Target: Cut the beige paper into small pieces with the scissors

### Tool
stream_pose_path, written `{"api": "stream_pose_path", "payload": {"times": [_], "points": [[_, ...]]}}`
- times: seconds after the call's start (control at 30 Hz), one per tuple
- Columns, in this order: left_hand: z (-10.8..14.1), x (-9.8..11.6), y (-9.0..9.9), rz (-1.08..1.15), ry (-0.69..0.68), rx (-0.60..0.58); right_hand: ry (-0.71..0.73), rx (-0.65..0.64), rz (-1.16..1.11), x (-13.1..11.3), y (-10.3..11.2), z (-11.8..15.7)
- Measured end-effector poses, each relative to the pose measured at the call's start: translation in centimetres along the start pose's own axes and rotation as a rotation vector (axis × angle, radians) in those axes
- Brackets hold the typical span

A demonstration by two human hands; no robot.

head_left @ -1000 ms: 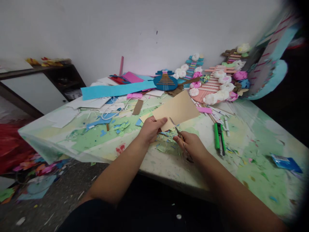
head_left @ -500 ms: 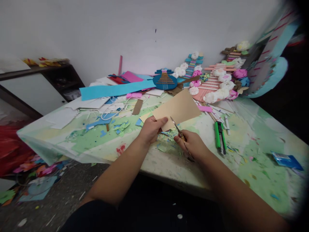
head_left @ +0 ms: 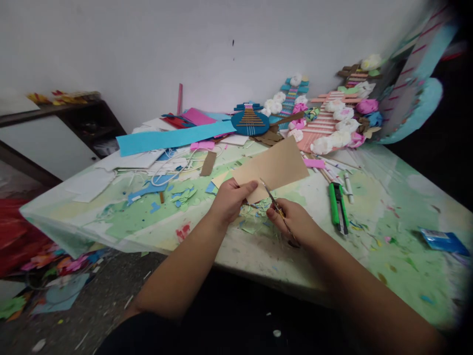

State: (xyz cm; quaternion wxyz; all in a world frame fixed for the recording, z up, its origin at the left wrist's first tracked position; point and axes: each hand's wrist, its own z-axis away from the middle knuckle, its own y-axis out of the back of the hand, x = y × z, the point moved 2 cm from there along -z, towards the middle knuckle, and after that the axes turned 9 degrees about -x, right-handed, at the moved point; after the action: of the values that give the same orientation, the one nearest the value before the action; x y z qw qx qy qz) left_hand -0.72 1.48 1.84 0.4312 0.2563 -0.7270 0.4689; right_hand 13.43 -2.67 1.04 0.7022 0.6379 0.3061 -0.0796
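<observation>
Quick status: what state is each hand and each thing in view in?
Left hand: closed on the tan sheet.
Right hand: closed on the scissors.
Tan sheet: held, uncrumpled.
Scissors: tips at the tan sheet; how far open, unclear.
Green cutter: lying down, unheld.
Blue packet: lying flat; opened or sealed, unclear.
Green scraps: loose, scattered.
Cabinet door: looks shut.
</observation>
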Motion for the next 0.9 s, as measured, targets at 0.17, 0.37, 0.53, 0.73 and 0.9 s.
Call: {"api": "stream_pose_path", "payload": {"times": [0.17, 0.37, 0.53, 0.73, 0.9], "points": [[0.2, -0.4, -0.1, -0.08, 0.039, -0.02, 0.068, -0.024, -0.115, -0.1, 0.0, 0.0], [0.2, -1.0, -0.3, -0.156, 0.079, -0.082, 0.041, 0.004, -0.128, -0.1, 0.0, -0.1], [0.1, -1.3, -0.2, -0.168, 0.094, -0.066, 0.012, 0.026, -0.033, 0.0, 0.0, -0.1], [0.2, -1.2, -0.3, -0.129, 0.116, -0.042, 0.003, 0.052, 0.075, 0.2, 0.0, -0.3], [0.3, -1.3, -0.7, -0.052, 0.135, -0.047, -0.006, 0.084, 0.094, 0.2, -0.1, -0.4]]}}
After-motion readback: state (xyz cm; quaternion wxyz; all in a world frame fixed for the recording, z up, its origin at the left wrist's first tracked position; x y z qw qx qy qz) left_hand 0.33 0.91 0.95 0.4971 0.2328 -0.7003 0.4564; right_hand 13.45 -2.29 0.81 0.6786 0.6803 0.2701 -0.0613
